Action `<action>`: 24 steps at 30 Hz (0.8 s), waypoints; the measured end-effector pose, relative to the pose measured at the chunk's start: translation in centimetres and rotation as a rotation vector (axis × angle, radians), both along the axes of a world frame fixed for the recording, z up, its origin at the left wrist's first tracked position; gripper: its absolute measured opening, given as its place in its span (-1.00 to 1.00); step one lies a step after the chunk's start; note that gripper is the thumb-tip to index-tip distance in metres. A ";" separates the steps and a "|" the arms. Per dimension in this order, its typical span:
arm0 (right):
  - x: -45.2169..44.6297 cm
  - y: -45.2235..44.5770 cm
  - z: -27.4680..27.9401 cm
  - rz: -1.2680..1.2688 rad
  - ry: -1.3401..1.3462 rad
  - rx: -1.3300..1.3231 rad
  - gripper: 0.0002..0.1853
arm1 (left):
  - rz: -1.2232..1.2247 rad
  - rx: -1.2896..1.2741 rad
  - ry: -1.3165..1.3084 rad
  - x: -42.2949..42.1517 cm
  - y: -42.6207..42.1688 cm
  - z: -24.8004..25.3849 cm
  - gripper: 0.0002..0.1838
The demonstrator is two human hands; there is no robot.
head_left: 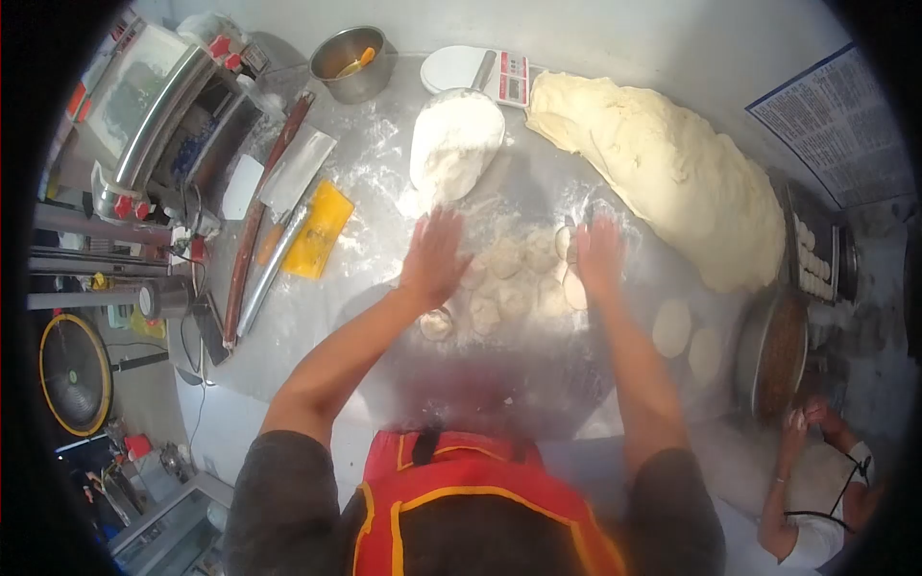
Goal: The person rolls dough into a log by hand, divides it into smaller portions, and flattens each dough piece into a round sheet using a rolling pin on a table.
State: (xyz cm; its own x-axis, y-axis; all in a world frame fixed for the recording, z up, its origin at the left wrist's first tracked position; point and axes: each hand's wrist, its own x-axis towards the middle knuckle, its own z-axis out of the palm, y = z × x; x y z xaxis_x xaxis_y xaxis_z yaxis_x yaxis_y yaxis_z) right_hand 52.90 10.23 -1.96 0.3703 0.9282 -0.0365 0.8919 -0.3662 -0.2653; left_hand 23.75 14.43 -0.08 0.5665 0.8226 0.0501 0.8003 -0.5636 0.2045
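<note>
My left hand lies palm down with fingers stretched out, at the left edge of a group of small floured dough pieces. On the other side of the group, my right hand is also flat and open, against or close beside a few dough rounds; exact contact is unclear. One dough piece sits below my left wrist. Just beyond my left fingers is a scoop heaped with flour. Flour dusts the metal table around both hands.
A large dough mass covers the back right, with flat dough ovals nearer me. A pan of filling stands by a co-worker's hands. Leftward lie a wooden rolling pin, a cleaver and a yellow scraper. A scale stands behind.
</note>
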 end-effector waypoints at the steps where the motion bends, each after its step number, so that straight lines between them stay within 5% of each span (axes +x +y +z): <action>1: 0.3 1.5 -0.3 0.036 0.036 0.040 -0.38 | -0.005 -0.010 -0.070 1.3 -0.2 -0.2 -0.35; 3: 0.1 3.5 -0.9 0.107 0.023 0.063 -0.39 | -0.014 -0.009 -0.212 4.6 0.6 -1.3 -0.34; 13: -1.8 4.3 -1.0 0.258 -0.131 0.073 -0.37 | -0.072 -0.134 0.118 4.2 0.1 -1.3 -0.25; 24: -6.4 4.6 -0.8 0.478 -0.144 0.080 -0.40 | 0.084 -0.054 -0.025 -1.2 -6.7 -0.7 -0.30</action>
State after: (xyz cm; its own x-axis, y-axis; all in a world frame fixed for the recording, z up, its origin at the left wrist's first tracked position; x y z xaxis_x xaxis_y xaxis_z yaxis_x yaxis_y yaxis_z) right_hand 46.47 14.79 -2.75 -0.1009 0.9930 0.0619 0.9845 0.1087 -0.1375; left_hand 22.60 7.69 -0.82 0.4942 0.8692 0.0176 0.8389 -0.4821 0.2529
